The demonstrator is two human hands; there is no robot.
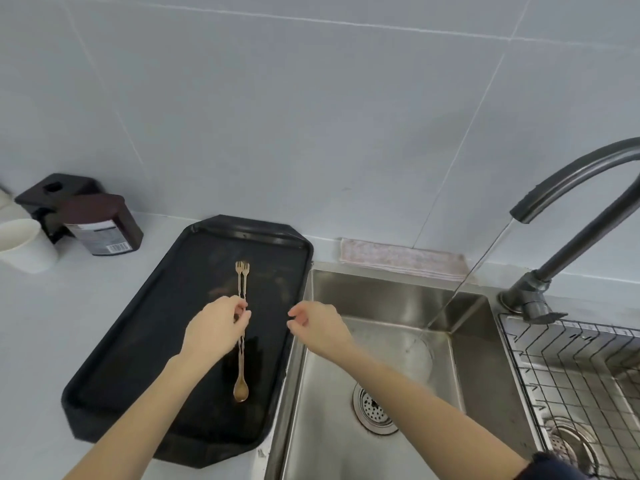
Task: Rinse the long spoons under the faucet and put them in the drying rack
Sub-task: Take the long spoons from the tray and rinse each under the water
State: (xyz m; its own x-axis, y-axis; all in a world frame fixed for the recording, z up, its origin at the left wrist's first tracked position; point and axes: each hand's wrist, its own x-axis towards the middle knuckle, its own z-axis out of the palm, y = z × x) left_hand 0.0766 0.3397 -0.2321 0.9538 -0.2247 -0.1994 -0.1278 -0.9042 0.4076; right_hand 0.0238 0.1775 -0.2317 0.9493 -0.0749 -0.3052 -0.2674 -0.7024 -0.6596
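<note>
Two thin golden long spoons [241, 388] lie together lengthwise on a black tray [242, 226], with forked ends pointing to the wall and a spoon bowl toward me. My left hand [214, 327] pinches their handles at mid-length between thumb and fingers. To its right, my right hand [318, 323] hovers over the tray's right edge and the sink's left rim, fingers loosely curled and holding nothing. The dark faucet [571, 174] arches in from the right, and a thin stream of water [464, 282] runs slanting into the steel sink [363, 292]. A wire drying rack [571, 358] sits over the right basin.
A folded pinkish cloth [398, 258] lies on the ledge behind the sink. At the back left stand a dark brown canister [104, 223], a black holder [52, 192] and a white cup [24, 244]. The sink drain [375, 407] is uncovered.
</note>
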